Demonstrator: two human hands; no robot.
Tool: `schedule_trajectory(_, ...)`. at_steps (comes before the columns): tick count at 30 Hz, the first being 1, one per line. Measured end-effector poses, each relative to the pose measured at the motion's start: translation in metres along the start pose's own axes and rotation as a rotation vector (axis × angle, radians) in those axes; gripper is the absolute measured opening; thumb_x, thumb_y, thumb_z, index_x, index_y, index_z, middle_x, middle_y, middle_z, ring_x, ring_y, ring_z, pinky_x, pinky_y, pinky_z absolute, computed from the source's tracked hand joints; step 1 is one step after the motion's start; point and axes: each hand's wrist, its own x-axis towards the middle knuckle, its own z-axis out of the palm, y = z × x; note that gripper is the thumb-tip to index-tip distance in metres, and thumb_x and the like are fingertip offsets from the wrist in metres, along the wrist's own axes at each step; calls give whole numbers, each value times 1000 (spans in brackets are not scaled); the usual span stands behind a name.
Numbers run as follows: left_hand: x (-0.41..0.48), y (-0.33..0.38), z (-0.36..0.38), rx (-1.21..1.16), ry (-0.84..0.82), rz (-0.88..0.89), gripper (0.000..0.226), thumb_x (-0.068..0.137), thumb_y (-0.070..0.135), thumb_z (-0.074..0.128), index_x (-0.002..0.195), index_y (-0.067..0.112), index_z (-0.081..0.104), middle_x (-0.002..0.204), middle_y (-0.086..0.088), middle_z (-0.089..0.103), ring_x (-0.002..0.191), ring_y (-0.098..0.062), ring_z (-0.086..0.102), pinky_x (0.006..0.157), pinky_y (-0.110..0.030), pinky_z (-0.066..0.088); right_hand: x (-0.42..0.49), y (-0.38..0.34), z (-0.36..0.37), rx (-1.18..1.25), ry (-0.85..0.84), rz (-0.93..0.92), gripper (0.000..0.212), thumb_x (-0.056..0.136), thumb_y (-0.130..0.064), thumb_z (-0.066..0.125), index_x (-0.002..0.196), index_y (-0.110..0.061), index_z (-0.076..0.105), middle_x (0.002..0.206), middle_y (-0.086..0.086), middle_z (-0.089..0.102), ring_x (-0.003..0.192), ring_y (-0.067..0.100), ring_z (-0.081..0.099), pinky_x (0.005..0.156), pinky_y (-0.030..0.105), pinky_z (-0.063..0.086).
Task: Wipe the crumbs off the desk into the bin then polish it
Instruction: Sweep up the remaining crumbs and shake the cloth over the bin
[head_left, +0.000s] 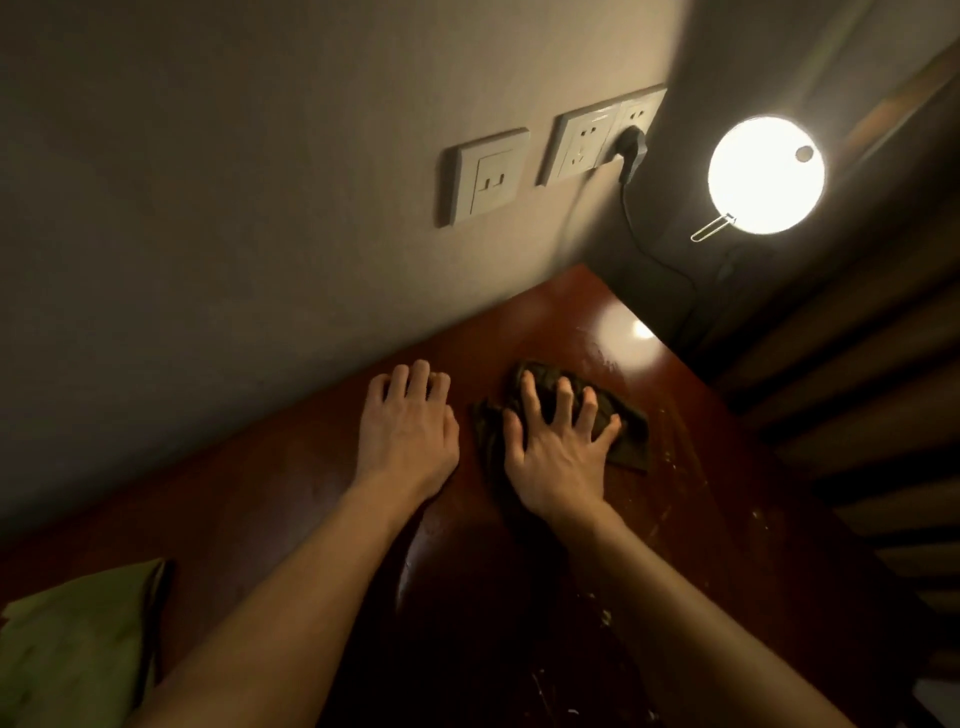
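While the right hand (558, 447) presses its flat, spread grip onto the dark green cloth (631, 434) near the far corner of the tabletop (701, 493), the left hand (410, 421) rests empty at the cloth's 9 o'clock, fingers loosely bent. Pale crumbs (605, 617) lie scattered from 3 to 6 o'clock of the cloth, toward the right edge. No bin is in view. Risk: a stroke toward that edge, with no bin beneath, would likely drop crumbs over the side; the bunched cloth may skip specks.
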Motion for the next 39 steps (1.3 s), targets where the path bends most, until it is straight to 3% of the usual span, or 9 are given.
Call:
schedule_trajectory(3,12,24,10,-184,29,-2,53,100,34,33,139,13,60,146,-9,58,134,-28,53,110,-45,40,1,-5,1,-30,-10,-67,63,105,-64,11,164,-45,-4,172,3,-4,158,39,-14,120,73,-8)
schedule_trajectory(8,5,24,22,-356,127,-29,57,104,33,34,155,11,47,160,-7,49,150,-20,41,119,-40,32,100,-2,-14,-51,59,-151,66,102,-70,12,164,-48,4,176,3,-2,160,37,-14,122,72,-7)
schedule_trajectory(13,17,21,33,-331,103,7,60,104,40,33,160,23,41,169,-1,35,158,-16,25,125,-37,22,154,25,-24,16,69,10,68,101,-72,10,165,-46,8,176,4,-1,161,36,-10,123,70,-6)
schedule_trajectory(18,17,24,34,-327,90,-4,61,102,43,34,158,24,46,168,-4,36,157,-19,28,126,-38,23,97,38,-15,67,70,272,67,104,-67,15,165,-42,9,175,9,3,159,43,-6,118,77,-4)
schedule_trajectory(23,20,24,26,-300,86,-1,61,101,43,35,158,23,46,168,-5,37,157,-20,28,125,-40,24,16,26,3,2,45,171,66,103,-68,10,163,-46,-4,173,11,-7,156,50,-14,111,82,-11)
schedule_trajectory(27,16,20,25,-287,112,-3,60,100,42,37,155,22,51,165,-5,42,155,-20,32,123,-40,27,63,23,-10,-12,93,38,69,99,-75,14,162,-50,3,173,11,0,155,53,-10,107,88,-7)
schedule_trajectory(32,23,25,28,-293,125,-14,59,101,43,37,155,25,50,166,-3,40,156,-18,30,124,-39,25,132,53,-31,-2,66,158,73,97,-79,14,163,-48,10,174,12,3,154,58,-5,104,91,1)
schedule_trajectory(39,19,28,26,-299,82,0,60,102,44,33,157,23,47,168,-4,36,158,-19,26,127,-40,22,46,75,-11,18,15,264,71,101,-73,13,164,-43,3,171,16,1,153,58,-5,105,91,5)
